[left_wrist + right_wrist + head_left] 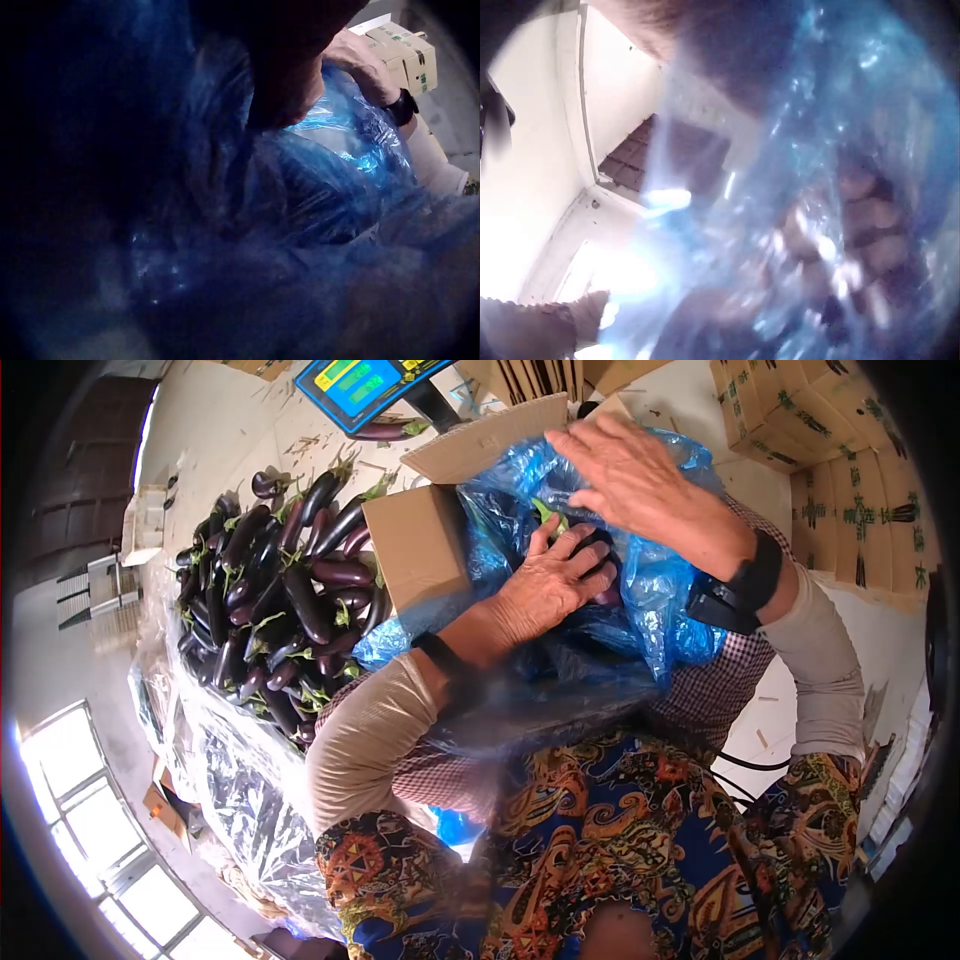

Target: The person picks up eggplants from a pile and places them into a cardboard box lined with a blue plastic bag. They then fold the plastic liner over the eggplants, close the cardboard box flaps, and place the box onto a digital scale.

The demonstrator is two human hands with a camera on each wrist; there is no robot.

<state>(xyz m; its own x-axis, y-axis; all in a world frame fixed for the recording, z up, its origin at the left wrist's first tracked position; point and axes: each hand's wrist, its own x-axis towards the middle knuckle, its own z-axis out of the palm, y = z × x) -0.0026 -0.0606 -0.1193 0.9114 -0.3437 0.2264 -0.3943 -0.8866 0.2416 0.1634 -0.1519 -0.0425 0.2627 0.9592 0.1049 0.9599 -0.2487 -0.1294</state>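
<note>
A cardboard box [415, 550] lined with a blue plastic bag [660, 600] stands in front of me, with dark eggplants [600, 545] inside. My left hand [550, 582] reaches into the bag and rests on the eggplants, fingers spread and fairly straight beside a green stem [548, 517]. Above it, my right hand [635, 475] lies flat on the bag's upper fold with straight fingers. In the left wrist view, the dark left hand [289, 86] sits against the blue plastic [337, 172], and the right hand [360, 60] is beyond it. The right wrist view is mostly blurred blue plastic [832, 172].
A big pile of loose eggplants [275, 595] lies to the box's left on a clear plastic sheet [230, 770]. A blue weighing scale [360, 385] stands behind the box. Stacked printed cartons [850, 470] fill the right side. A window [110, 840] is at the lower left.
</note>
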